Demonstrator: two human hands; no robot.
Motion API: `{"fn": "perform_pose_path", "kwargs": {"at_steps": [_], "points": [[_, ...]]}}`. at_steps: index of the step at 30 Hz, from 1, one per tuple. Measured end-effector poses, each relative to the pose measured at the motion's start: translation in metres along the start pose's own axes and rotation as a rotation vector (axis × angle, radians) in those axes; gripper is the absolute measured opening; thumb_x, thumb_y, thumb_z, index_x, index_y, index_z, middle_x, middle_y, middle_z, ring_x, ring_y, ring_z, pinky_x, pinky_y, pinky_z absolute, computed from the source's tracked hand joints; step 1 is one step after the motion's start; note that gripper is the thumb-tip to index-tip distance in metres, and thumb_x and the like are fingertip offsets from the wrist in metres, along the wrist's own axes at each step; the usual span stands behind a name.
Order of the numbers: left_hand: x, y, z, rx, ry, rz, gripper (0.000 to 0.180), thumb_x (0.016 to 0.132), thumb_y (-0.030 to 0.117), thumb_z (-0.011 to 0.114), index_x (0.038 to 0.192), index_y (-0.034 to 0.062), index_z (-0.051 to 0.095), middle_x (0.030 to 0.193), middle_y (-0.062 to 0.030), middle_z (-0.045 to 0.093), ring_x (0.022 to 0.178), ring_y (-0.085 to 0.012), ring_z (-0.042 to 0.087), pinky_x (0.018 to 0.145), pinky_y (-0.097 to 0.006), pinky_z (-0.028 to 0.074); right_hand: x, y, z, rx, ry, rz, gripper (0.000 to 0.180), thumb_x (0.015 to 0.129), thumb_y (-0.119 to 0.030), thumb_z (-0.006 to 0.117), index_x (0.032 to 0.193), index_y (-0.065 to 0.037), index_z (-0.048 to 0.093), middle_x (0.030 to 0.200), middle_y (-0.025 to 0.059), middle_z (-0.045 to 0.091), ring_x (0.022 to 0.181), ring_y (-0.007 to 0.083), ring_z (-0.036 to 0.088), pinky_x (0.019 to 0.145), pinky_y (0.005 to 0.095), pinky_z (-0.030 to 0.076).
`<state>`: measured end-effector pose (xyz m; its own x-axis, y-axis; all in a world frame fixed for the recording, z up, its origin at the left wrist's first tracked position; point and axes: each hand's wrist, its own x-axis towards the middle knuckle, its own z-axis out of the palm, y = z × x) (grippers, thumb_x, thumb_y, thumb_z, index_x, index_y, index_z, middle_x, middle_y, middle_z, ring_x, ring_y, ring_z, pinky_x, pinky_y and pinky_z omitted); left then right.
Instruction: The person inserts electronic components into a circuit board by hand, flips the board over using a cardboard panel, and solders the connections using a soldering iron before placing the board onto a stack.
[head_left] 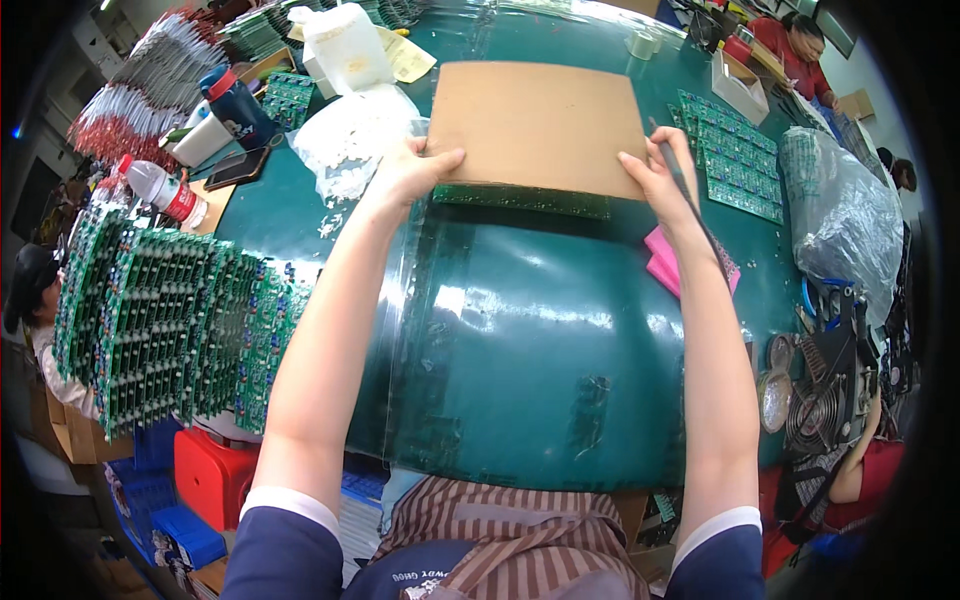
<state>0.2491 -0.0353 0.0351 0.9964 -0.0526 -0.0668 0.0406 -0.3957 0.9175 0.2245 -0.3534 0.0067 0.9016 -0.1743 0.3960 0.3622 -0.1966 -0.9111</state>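
Note:
A flat brown cardboard sheet (540, 125) is held out over the far part of the table. My left hand (412, 168) grips its left edge, thumb on top. At the right edge my right hand (665, 175) pinches the sheet in the same way. Beneath the near edge of the cardboard a strip of green circuit board (525, 202) shows; the rest of it is hidden. A thin dark cord or tool (682, 180) runs across my right hand and along the forearm; I cannot tell which. Pink foam (662, 262) lies beside my right forearm.
Circuit boards stand in a dense row (165, 325) at left; more boards (738, 160) lie at right. Around the green table (530, 370) are a bag of white parts (350, 135), a bottle (165, 190), a phone (237, 168), a fan (818, 412) and a plastic-wrapped bundle (845, 215). People sit nearby.

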Motion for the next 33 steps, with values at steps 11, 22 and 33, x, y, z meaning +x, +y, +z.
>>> {"fn": "perform_pose_path", "kwargs": {"at_steps": [11,22,33], "points": [[0.039,-0.032,0.014,0.160,0.078,-0.056,0.041,0.076,0.024,0.075,0.103,-0.0049,0.069,0.091,-0.0141,0.072,0.085,-0.0187,0.069,0.081,-0.030,0.051,0.007,0.031,0.016,-0.539,0.073,-0.051,0.043,0.076,-0.018,0.078,0.103,-0.011,0.046,0.080,0.0103,0.056,0.068,0.0264,0.059,0.065,0.0364,0.049],[0.040,-0.035,0.015,-0.045,0.037,-0.135,0.032,0.074,0.012,0.076,0.098,-0.0081,0.069,0.090,-0.0153,0.071,0.081,-0.0177,0.068,0.075,-0.028,0.052,0.003,0.037,0.020,-0.520,0.084,0.044,0.044,0.072,-0.017,0.080,0.100,-0.010,0.046,0.082,0.0097,0.063,0.070,0.0220,0.064,0.066,0.0334,0.050],[-0.039,-0.010,-0.015,-0.282,-0.095,-0.122,0.047,0.075,0.008,0.076,0.118,-0.0034,0.061,0.104,-0.0116,0.068,0.093,-0.0175,0.064,0.081,-0.029,0.049,-0.067,-0.028,0.022,0.188,0.157,0.078,0.049,0.076,0.007,0.072,0.105,-0.007,0.035,0.108,0.0162,0.064,0.100,0.0193,0.061,0.087,0.0316,0.049]]}}
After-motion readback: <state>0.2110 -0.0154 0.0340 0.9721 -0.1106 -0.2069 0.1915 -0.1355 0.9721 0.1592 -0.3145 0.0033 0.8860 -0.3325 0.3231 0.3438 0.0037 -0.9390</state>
